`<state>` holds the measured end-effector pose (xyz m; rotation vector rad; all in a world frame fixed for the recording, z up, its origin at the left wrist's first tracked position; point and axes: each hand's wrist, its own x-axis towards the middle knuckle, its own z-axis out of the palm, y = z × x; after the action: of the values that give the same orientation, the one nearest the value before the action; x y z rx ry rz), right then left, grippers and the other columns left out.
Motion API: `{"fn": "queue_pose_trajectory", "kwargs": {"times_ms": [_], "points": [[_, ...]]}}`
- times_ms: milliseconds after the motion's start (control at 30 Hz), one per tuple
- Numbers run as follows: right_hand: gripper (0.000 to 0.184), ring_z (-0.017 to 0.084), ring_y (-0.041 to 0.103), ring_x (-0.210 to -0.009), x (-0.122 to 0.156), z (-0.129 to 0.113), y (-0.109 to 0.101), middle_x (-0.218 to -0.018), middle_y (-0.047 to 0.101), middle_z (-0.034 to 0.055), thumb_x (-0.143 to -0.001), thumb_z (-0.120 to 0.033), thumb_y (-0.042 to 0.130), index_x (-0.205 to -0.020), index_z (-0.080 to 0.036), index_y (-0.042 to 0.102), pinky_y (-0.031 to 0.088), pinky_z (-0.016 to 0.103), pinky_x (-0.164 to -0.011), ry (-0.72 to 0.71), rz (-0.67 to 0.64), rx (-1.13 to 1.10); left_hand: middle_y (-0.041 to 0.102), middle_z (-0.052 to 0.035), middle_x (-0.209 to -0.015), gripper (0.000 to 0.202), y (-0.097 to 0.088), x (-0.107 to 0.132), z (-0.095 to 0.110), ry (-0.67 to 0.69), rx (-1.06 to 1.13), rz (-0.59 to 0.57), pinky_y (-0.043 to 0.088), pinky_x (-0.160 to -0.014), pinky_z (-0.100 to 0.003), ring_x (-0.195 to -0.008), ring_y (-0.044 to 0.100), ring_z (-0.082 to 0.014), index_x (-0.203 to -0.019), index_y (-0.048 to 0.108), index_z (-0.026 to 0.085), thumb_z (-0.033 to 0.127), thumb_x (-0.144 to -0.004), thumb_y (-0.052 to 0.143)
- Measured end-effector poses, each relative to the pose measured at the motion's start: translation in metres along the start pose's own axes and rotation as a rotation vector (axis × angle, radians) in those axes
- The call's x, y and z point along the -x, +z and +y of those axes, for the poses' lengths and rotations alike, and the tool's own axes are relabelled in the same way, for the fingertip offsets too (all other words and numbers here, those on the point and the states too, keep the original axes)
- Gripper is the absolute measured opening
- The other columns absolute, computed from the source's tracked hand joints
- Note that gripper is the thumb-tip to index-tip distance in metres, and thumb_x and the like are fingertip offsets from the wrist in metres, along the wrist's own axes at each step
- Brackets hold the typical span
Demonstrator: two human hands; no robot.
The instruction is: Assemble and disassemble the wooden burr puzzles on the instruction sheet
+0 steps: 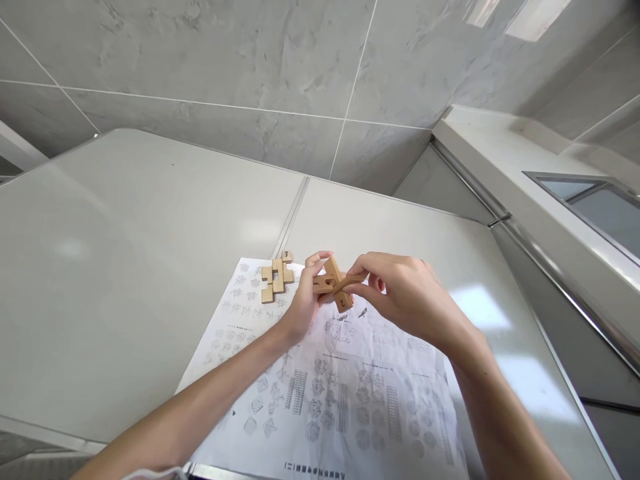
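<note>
Both hands hold a small cluster of notched wooden puzzle pieces (336, 285) just above a printed instruction sheet (330, 387). My left hand (303, 303) pinches the cluster from the left, fingers curled around it. My right hand (400, 297) grips one wooden bar of the cluster from the right with thumb and fingertips. Several more wooden pieces (277, 277) lie joined together on the sheet's far left corner, just left of my left hand.
The sheet lies on a pale grey table (125, 267) made of two tops with a seam between them. A grey tiled floor lies beyond. A white counter ledge (525, 193) with a metal rail runs along the right side.
</note>
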<state>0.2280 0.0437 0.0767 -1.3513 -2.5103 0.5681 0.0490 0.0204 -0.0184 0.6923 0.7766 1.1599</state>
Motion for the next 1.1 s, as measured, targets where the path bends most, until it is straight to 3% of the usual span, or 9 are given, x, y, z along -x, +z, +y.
{"fn": "queue_pose_trajectory", "kwargs": {"times_ms": [200, 433, 567, 667, 867, 1100], "points": [[0.013, 0.015, 0.06, -0.065, -0.002, 0.003, -0.001, -0.087, 0.077, -0.0031, -0.103, -0.021, 0.066, -0.093, -0.027, 0.073, 0.039, 0.03, -0.064, -0.018, -0.021, -0.018, 0.072, 0.0002, -0.09, 0.041, 0.001, 0.003, 0.003, -0.005, -0.066, -0.06, 0.052, -0.088, -0.04, -0.091, 0.074, -0.0268, -0.132, 0.05, 0.027, 0.055, -0.103, 0.043], [0.014, 0.017, 0.06, -0.065, -0.001, 0.003, 0.001, -0.09, 0.077, -0.0002, -0.106, -0.023, 0.063, -0.097, -0.027, 0.073, 0.036, 0.03, -0.063, -0.06, 0.042, 0.07, 0.067, -0.0007, -0.092, 0.039, 0.002, 0.003, 0.008, -0.022, -0.191, -0.03, 0.048, -0.088, -0.04, -0.09, 0.066, -0.0251, -0.127, 0.053, 0.028, 0.057, -0.105, 0.039], [0.015, 0.016, 0.059, -0.063, -0.001, 0.003, 0.006, -0.09, 0.076, -0.0002, -0.107, -0.025, 0.061, -0.096, -0.026, 0.071, 0.033, 0.03, -0.061, -0.037, 0.109, 0.132, 0.062, -0.0016, -0.102, 0.035, 0.002, 0.004, 0.007, 0.014, -0.199, -0.044, 0.046, -0.098, -0.041, -0.104, 0.062, -0.0252, -0.119, 0.054, 0.027, 0.055, -0.108, 0.036], [0.013, 0.016, 0.06, -0.064, -0.001, 0.004, 0.005, -0.093, 0.077, 0.0004, -0.108, -0.028, 0.061, -0.099, -0.026, 0.071, 0.035, 0.031, -0.063, -0.063, 0.08, 0.089, 0.058, -0.0009, -0.1, 0.033, 0.002, 0.007, 0.005, 0.026, -0.219, -0.05, 0.045, -0.099, -0.041, -0.107, 0.061, -0.0253, -0.114, 0.053, 0.027, 0.053, -0.109, 0.033], [0.016, 0.016, 0.064, -0.071, 0.002, 0.006, -0.005, -0.096, 0.077, 0.001, -0.109, -0.021, 0.059, -0.099, -0.026, 0.07, 0.041, 0.031, -0.067, -0.137, 0.005, -0.011, 0.065, -0.001, -0.107, 0.034, 0.002, 0.009, 0.007, 0.001, -0.216, -0.095, 0.043, -0.107, -0.046, -0.113, 0.064, -0.0276, -0.119, 0.054, 0.029, 0.057, -0.108, 0.037], [0.017, 0.017, 0.069, -0.078, 0.005, 0.007, -0.01, -0.095, 0.077, 0.0012, -0.107, -0.019, 0.061, -0.105, -0.027, 0.075, 0.048, 0.029, -0.069, -0.221, -0.026, -0.164, 0.074, -0.0034, -0.101, 0.045, 0.002, 0.012, 0.018, -0.09, -0.286, -0.216, 0.043, -0.11, -0.055, -0.105, 0.072, -0.0309, -0.133, 0.047, 0.029, 0.064, -0.106, 0.046]]}}
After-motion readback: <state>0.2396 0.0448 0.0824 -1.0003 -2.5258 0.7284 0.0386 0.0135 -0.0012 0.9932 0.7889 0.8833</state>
